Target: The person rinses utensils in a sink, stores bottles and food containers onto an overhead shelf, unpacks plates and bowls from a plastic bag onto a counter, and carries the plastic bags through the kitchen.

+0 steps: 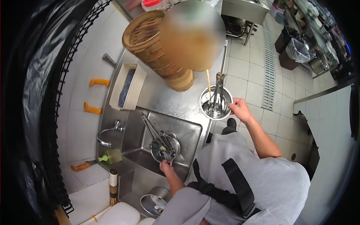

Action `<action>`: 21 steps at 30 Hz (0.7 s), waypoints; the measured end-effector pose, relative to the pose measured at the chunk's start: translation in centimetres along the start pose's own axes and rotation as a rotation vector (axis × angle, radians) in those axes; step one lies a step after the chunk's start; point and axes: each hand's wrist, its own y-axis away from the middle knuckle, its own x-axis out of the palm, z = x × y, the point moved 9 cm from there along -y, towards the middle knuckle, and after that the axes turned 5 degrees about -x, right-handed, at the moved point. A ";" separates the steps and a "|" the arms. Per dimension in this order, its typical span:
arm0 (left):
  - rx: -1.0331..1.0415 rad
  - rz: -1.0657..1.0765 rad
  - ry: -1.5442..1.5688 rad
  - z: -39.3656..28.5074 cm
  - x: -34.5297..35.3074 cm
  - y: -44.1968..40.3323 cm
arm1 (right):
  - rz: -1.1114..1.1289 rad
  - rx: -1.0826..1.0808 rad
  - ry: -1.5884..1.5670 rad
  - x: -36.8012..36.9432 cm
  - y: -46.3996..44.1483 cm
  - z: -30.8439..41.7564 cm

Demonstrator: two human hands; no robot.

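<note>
My right hand (239,110) is closed on the rim of a steel bowl (203,108) at the right edge of the steel counter. Metal tongs (218,84) and a thin wooden stick (209,80) stand in that bowl. Over the sink (191,129), my left hand (166,166) grips the near rim of a second metal bowl (176,149). Long metal tongs (150,128) lean out of it, and small pieces I cannot make out lie inside. The sink drain is partly covered by this bowl.
Bamboo steamer baskets (144,48) lean at the back, beside a blurred patch. Left of them sits a cream bin (138,82). A faucet (118,126), green soap bottle (112,156) and whisk brush (113,187) line the left side. A metal pot (148,202) is lower down.
</note>
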 end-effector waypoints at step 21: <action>0.050 0.352 -0.206 -1.4 21.2 33.4 | -0.457 0.032 -0.241 -30.8 -1.8 -6.0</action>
